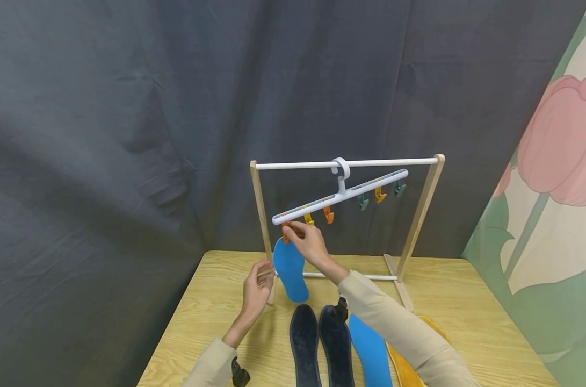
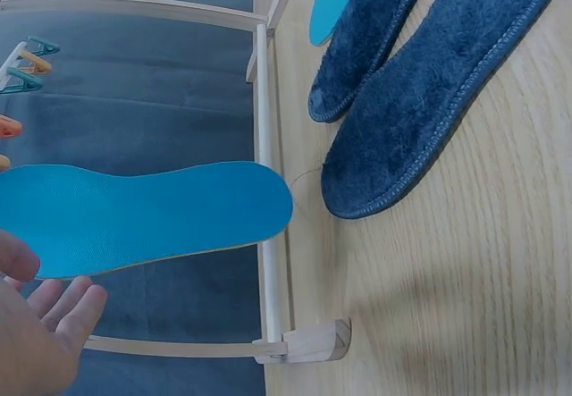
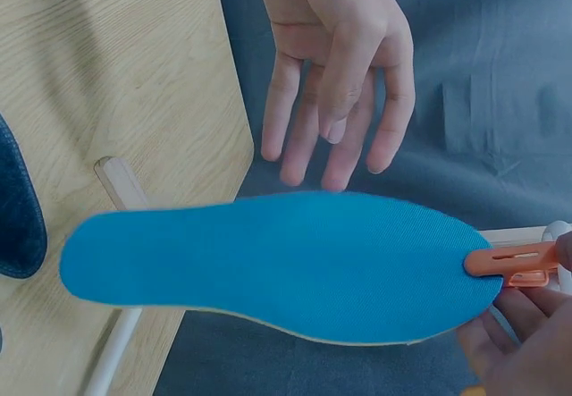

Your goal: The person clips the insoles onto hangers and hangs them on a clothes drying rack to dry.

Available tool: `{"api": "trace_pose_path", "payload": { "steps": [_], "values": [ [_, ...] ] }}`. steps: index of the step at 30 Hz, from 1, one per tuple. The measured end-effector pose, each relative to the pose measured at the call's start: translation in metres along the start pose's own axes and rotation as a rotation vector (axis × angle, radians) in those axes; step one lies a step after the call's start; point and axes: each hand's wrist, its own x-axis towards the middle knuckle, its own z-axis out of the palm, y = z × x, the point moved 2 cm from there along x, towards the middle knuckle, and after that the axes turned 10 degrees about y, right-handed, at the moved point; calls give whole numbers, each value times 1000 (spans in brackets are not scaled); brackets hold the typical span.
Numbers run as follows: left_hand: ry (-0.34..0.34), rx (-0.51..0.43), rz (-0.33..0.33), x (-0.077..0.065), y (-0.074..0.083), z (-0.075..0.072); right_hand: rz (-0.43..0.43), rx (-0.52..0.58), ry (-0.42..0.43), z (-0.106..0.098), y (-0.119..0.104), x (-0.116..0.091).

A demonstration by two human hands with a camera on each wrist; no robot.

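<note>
A blue insole hangs toe-up from the orange clip at the lowered left end of a white clip hanger. My right hand pinches that clip, its fingers close by the insole's upper edge in the right wrist view. Left of the insole is my left hand, fingers loosely bent and holding nothing. Its fingertips come near the insole's side edge in the right wrist view. The hanger's hook sits over the rod of a wooden rack, and the bar tilts up to the right.
Yellow, orange and green clips hang along the bar. Two dark fuzzy insoles, another blue insole and yellow insoles lie on the wooden table. The rack's left post stands behind the left hand.
</note>
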Motion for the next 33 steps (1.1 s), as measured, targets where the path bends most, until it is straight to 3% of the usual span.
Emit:
{"api": "trace_pose_path", "payload": {
  "steps": [1,3,6,8,19,27,33],
  "values": [
    [-12,-11,-31,3,22,-3,5,-6,-1,0,0,0],
    [-20,-18,-108,9,39,-4,15,-11,-3,-1,0,-1],
    [-59,-64,-268,19,101,-10,20,-7,-5,-1,0,-1],
    [-75,-89,-290,20,111,-11,17,-2,-5,-1,1,-1],
    [-89,-110,-303,15,106,-13,16,-10,12,-7,5,-3],
    [-108,-16,-293,2,102,-7,9,-17,14,-14,8,-7],
    [-120,-4,-292,-9,84,-3,8,-26,18,-17,12,-7]
  ]
}}
